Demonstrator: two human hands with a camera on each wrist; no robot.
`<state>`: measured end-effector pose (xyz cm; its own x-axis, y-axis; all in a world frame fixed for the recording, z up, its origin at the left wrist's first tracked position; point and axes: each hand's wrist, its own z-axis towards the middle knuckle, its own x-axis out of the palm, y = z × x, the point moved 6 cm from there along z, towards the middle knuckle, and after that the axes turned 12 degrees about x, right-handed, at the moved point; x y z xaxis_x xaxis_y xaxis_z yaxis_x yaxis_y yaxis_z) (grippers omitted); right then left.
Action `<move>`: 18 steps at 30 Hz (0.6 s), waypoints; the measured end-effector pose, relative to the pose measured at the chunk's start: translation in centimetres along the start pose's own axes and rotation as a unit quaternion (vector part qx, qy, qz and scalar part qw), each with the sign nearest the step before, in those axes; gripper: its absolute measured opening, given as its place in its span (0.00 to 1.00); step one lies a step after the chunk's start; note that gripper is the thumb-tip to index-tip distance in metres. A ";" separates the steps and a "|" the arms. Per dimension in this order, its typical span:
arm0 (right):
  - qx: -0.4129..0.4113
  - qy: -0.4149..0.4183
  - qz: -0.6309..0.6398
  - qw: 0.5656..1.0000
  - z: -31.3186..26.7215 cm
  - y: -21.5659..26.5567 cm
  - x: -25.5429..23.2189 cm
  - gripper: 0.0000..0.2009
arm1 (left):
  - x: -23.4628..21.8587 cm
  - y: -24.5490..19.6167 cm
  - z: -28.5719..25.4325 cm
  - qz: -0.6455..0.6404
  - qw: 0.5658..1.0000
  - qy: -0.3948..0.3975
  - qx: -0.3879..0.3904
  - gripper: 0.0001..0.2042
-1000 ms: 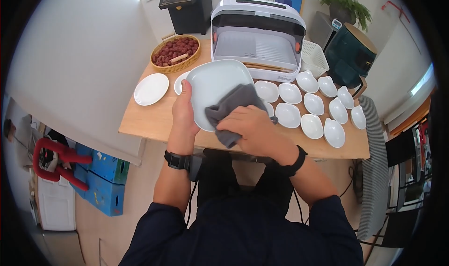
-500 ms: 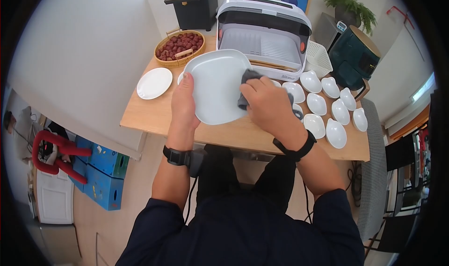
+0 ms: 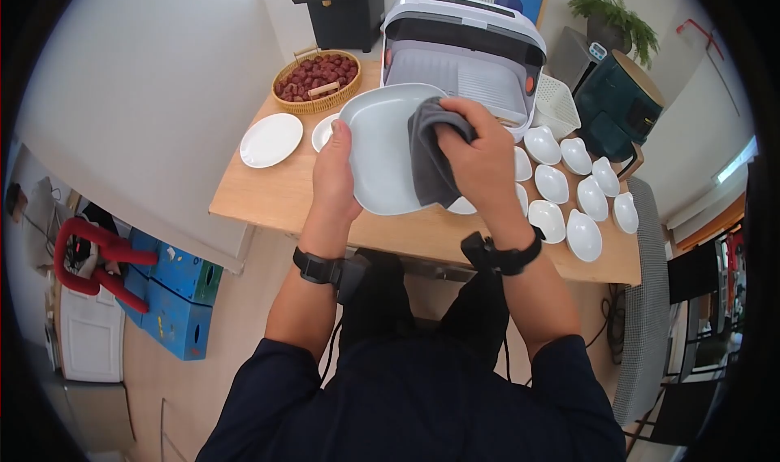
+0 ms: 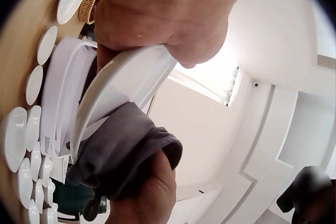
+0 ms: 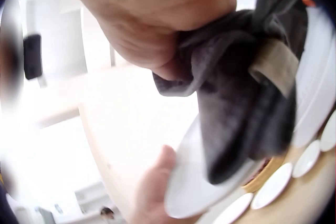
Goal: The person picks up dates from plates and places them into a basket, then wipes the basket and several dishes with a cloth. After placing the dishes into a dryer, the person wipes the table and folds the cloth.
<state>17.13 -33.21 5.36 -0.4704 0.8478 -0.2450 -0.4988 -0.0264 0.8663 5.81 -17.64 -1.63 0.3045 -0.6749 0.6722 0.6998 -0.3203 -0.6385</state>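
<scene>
My left hand [image 3: 333, 173] grips the left edge of a large pale plate [image 3: 380, 149], its thumb on the upper face; the fingers behind are hidden in the head view. The plate is held tilted above the table's front part. A dark grey cloth [image 3: 432, 157] lies over the plate's right side, pinched and bunched by my right hand [image 3: 483, 165]. In the left wrist view the cloth [image 4: 121, 145] wraps over the plate's rim [image 4: 86, 108]. The right wrist view shows the cloth [image 5: 226, 108] hanging from the right hand against the plate [image 5: 189, 182].
White plates [image 3: 270, 140] and a basket of red fruit [image 3: 317, 80] are at the left of the table [image 3: 268, 187]. Several small white bowls [image 3: 584, 233] stand at the right. Behind are a white cabinet [image 3: 463, 15], a perforated basket [image 3: 556, 108] and a green appliance [image 3: 613, 104].
The cloth went from the plate's lower middle to its right edge, then back onto the upper face at the right, spread longer. The left hand and plate shifted slightly right.
</scene>
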 end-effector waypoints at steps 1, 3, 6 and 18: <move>-0.092 -0.061 -0.070 0.991 -0.1 0.5 0.7 0.14 | 0.3 0.5 -0.2 -0.018 1.000 0.010 -0.012 0.29; -0.129 -0.074 -0.095 0.984 -0.4 0.6 2.5 0.14 | 0.4 1.2 -0.2 -0.013 1.000 0.011 -0.011 0.30; -0.142 -0.075 -0.127 0.979 -1.3 1.3 4.6 0.16 | 0.4 1.6 -0.5 -0.002 1.000 0.003 -0.011 0.30; -0.182 0.321 -0.203 0.907 -6.2 0.3 5.4 0.13 | -2.1 0.1 0.3 0.070 0.997 -0.041 -0.006 0.19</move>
<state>9.95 -31.91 1.56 -0.4628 0.3461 -0.8161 -0.8781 -0.0527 0.4755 5.45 -16.09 -2.98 0.4515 -0.6565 0.6043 0.6393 -0.2346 -0.7323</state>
